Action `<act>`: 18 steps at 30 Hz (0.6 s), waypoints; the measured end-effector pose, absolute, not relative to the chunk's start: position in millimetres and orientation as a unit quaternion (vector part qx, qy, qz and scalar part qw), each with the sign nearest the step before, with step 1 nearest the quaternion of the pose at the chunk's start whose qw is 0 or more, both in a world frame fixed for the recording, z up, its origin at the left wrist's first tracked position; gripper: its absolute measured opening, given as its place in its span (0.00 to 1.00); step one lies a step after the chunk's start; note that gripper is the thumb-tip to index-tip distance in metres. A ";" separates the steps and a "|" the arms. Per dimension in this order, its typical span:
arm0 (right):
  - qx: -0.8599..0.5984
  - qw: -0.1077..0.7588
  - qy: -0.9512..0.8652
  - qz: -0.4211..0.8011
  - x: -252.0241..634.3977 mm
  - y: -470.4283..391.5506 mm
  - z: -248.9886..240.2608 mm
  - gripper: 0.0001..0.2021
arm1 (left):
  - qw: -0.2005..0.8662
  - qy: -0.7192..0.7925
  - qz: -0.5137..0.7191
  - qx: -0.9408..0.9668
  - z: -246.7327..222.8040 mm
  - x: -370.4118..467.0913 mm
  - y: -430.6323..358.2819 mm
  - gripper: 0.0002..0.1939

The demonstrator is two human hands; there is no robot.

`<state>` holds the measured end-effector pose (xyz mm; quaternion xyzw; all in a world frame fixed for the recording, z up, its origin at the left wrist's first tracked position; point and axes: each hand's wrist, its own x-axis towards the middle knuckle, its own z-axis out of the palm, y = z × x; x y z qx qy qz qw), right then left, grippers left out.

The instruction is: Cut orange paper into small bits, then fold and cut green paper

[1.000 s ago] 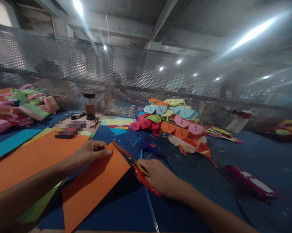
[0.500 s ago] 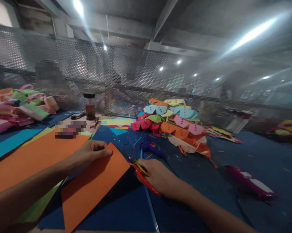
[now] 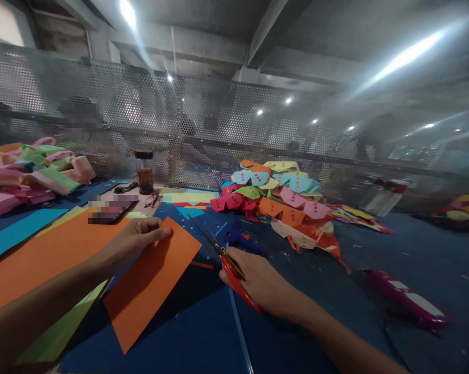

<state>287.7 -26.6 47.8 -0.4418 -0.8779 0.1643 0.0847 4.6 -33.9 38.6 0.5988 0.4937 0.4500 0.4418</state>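
Observation:
My left hand (image 3: 143, 234) pinches the top corner of an orange paper sheet (image 3: 152, 285) between thumb and fingers, holding it tilted over the blue table. In my right hand (image 3: 252, 272) is a pair of scissors (image 3: 234, 278) with red and yellow handles, fingers wrapped around them. Their dark blades point up and left, a little apart from the sheet's right corner. A thin orange paper strip (image 3: 202, 265) lies between the sheet and the scissors. Just beyond the right hand rests a dark blue glue gun (image 3: 240, 236).
A pile of colourful cut-paper shapes (image 3: 292, 202) lies beyond my right hand. Orange sheets (image 3: 63, 254) lie under my left arm, near a phone (image 3: 119, 208) and a jar (image 3: 145, 174). A purple tool (image 3: 407, 301) is at right. A perforated metal screen (image 3: 218, 119) stands behind.
The orange sheet has moved slightly up and left, away from the scissors. The blades no longer touch its edge, and a thin orange strip now lies on the table.

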 end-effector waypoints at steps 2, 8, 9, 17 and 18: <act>-0.440 0.081 -0.880 0.161 288.9 -26.5 48.6 0.10 | 0.450 0.496 0.463 0.581 41.7 4.6 -35.5 0.20; -0.434 0.090 -0.882 0.159 292.4 -25.7 46.1 0.09 | 0.456 0.501 0.494 0.545 46.2 4.6 -35.1 0.18; -0.431 0.092 -0.883 0.158 292.9 -25.4 45.6 0.08 | 0.449 0.501 0.499 0.546 45.2 3.8 -33.9 0.18; -0.445 0.094 -0.882 0.124 294.1 -23.0 43.8 0.08 | 0.437 0.480 0.527 0.548 36.3 -3.1 -26.6 0.16; -0.446 0.094 -0.883 0.115 293.8 -23.0 43.8 0.08 | 0.438 0.482 0.526 0.546 36.5 -3.2 -26.7 0.15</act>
